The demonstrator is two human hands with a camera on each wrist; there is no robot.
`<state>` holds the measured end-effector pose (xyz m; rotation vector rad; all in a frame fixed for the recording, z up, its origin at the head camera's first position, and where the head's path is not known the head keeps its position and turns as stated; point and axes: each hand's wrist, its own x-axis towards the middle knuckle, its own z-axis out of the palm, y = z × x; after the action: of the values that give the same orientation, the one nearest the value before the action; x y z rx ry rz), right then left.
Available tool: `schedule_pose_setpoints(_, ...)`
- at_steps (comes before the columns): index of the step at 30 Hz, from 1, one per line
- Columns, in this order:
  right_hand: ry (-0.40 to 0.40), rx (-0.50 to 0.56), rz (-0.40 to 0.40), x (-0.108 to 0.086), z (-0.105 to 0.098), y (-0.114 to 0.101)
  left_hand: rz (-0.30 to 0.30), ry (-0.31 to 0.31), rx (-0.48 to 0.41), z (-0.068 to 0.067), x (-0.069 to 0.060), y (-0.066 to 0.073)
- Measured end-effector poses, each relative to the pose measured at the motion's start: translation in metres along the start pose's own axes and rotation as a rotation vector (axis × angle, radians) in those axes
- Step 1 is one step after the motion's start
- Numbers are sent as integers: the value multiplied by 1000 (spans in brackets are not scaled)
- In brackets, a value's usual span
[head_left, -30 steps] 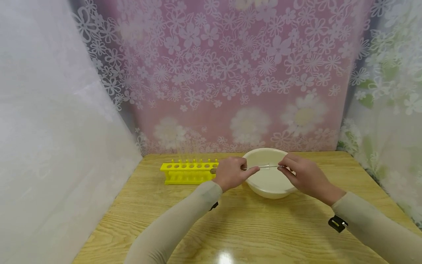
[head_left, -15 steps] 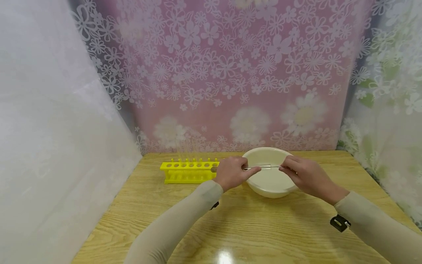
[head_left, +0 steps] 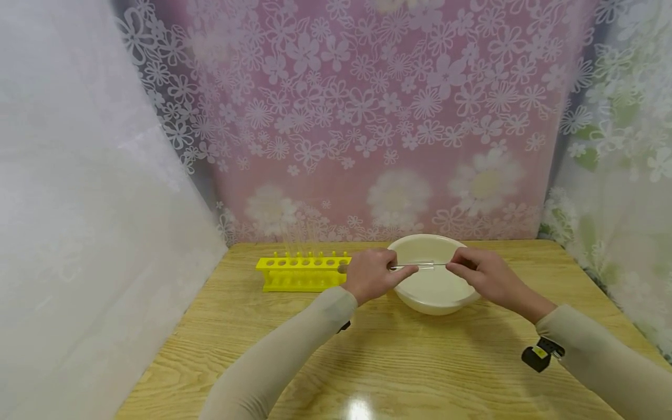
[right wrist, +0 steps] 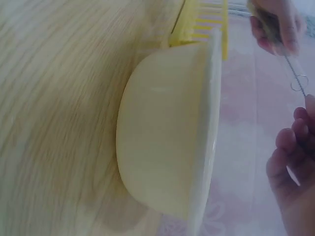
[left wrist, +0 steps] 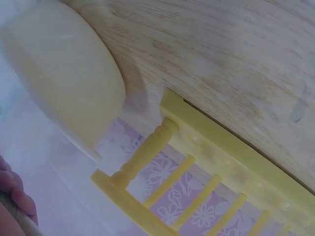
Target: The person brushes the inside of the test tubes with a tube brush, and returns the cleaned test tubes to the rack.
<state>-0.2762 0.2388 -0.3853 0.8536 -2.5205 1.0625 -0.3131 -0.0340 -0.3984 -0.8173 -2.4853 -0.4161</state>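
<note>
Above the white basin [head_left: 434, 298], my left hand [head_left: 371, 275] grips a clear tube with a dark brush head inside, its end [head_left: 342, 269] showing left of the fist. A thin metal wire [head_left: 440, 264] runs from it to my right hand [head_left: 488, 279], whose thumb and fingers pinch it. In the right wrist view, the twisted wire [right wrist: 295, 74] passes through a round clear rim between the left hand [right wrist: 281, 24] and right hand [right wrist: 298, 157]. Fingers of the left hand [left wrist: 15, 194] show at the edge of the left wrist view.
Left of the basin stands a yellow rack [head_left: 301, 288], partly behind the left hand, with several clear tubes [head_left: 299, 240] upright in it. Both are on a wooden table [head_left: 336, 361], and flowered curtains [head_left: 362, 116] hang behind and at the sides.
The right hand has shifted very slightly right, and its wrist strap device has turned. My left hand stays nearly where it was, still gripping the tube.
</note>
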Motion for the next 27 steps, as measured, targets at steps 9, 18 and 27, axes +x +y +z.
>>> schedule_pose_setpoints(9,-130,338,315,6,-7,-8,21,33,44,1,0,1)
schedule_pose_setpoints(18,-219,673,554,15,-10,-10,24,63,87,2,2,1)
schedule_pose_setpoints(27,-38,135,203,6,4,-6,-21,8,30,1,2,-2)
